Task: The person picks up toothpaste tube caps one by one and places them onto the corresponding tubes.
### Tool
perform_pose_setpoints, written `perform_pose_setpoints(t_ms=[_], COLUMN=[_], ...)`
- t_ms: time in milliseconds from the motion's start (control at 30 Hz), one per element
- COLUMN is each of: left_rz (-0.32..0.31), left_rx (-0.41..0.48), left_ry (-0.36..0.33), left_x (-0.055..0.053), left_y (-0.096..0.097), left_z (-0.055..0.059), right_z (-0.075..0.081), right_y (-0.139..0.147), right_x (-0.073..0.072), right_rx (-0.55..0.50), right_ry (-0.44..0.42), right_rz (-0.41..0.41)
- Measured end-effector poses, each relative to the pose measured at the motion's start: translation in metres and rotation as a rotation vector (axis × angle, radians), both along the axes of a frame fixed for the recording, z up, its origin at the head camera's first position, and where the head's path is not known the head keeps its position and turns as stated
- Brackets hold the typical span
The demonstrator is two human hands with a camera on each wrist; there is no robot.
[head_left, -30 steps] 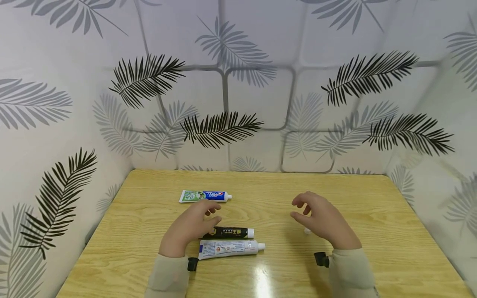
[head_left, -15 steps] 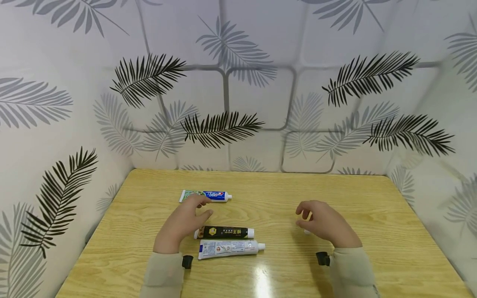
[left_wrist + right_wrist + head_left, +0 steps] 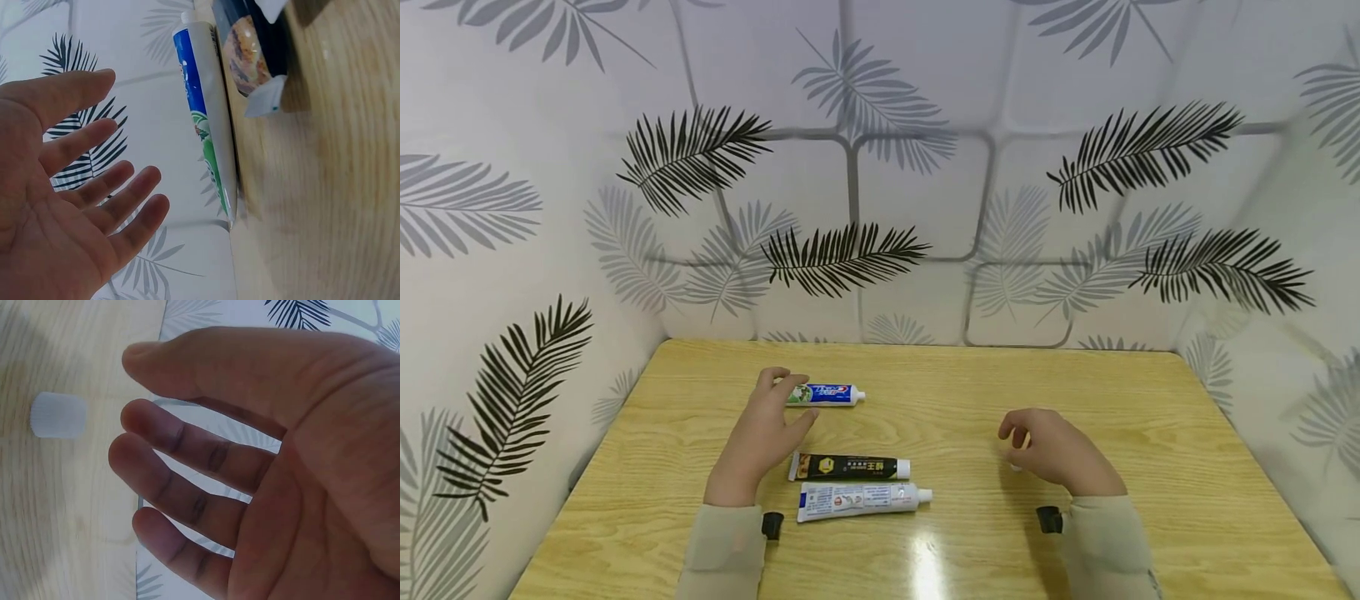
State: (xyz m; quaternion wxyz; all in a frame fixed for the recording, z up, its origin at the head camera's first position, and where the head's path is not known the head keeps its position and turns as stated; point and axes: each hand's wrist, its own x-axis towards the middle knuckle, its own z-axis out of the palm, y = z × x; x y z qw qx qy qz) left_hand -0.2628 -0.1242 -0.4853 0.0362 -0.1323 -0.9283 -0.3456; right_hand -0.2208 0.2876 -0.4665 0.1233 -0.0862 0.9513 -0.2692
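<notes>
Best lower the left hand (image 3: 762, 437), with fingers apart, squarely over the blue tube (image 3: 831, 394) beyond the black tube (image 3: 853, 467), and steady the right hand (image 3: 1051, 450), likewise spread, clear of the cap (image 3: 59, 415) right of the black tube.

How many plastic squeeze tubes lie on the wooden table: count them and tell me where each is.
3. The blue-and-green plastic tube lies farthest back; the black-and-gold plastic tube lies nearer the person; the white printed plastic tube lies nearest, alongside the black one.

Blue tube (image 3: 827, 395) partly hidden, head view
</notes>
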Motion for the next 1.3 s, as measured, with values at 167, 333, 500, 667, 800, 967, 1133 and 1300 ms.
perform_pose_setpoints(t_ms=[167,333,500,667,800,967,1133,1300], left_rz=[-0.003,-0.013,-0.031,-0.048,-0.088,-0.152,-0.123,-0.06], left_rx=[-0.001,-0.011,-0.03,-0.051,-0.104,-0.224,-0.229,-0.217], left_ry=[-0.027,-0.043,-0.039,-0.032,-0.053,-0.102,-0.103,-0.099], left_x=[-0.001,-0.004,-0.009,-0.015,-0.02,-0.023,-0.023,-0.027], left_y=[0.001,0.003,0.006,0.007,0.007,0.007,0.008,0.01], left_z=[-0.002,-0.003,-0.003,-0.007,-0.013,-0.017,-0.018,-0.023], right_z=[-0.001,-0.005,-0.009,-0.012,-0.01,-0.009,-0.011,-0.018], right_y=[0.002,0.005,0.008,0.009,0.008,0.008,0.008,0.008], right_x=[0.0,0.0,-0.001,-0.002,-0.002,-0.002,-0.002,-0.004], right_rx=[0.025,0.051,0.046,0.036,0.029,0.012,0.019,0.005], right_ry=[-0.028,-0.047,-0.059,-0.075,-0.082,-0.071,-0.048,-0.04], right_rz=[-0.019,-0.034,-0.03,-0.021,-0.021,-0.013,-0.006,-0.002])
